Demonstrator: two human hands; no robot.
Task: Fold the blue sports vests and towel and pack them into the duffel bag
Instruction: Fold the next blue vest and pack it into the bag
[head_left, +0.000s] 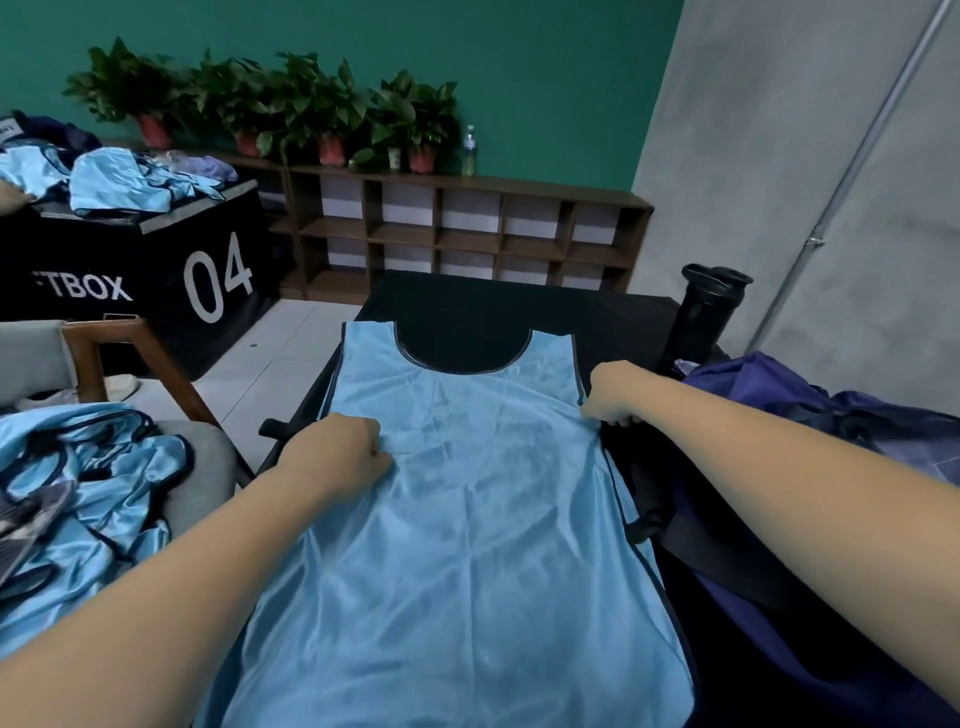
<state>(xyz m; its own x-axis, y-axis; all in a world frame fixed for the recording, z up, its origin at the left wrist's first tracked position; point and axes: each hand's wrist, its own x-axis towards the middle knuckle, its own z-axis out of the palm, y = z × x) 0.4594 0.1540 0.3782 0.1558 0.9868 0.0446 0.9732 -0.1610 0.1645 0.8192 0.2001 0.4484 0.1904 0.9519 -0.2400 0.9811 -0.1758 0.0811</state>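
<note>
Light-blue, shiny, sleeveless sports vest with dark piping (467, 493) lies spread flat, neck away from the person, on a black cloth-covered surface (597, 317). It looks laid out this way so the sides can be turned in evenly.

The left hand (337, 449) sits on the vest's left side just below the armhole, fingers curled tight and apparently pinching a bit of fabric. The right hand (615, 392) is at the opposite edge, at the foot of the right armhole, fingers curled round the piped hem. Holding both sides at the same height suggests the cloth is being pulled taut and squared for a first fold, which is not yet made.

Touching the surface's right side is the dark purple fabric duffel bag (758, 384), close at hand for packing. A black cylinder (706, 312) stands at the far right corner.

On the left, a heap of unfolded blue vests (88, 483) rests on a grey-cushioned wooden chair (202, 457). More blue garments (119, 182) lie on a black box marked 04 (156, 270). I cannot pick out the towel. Much of the task appears to remain.
</note>
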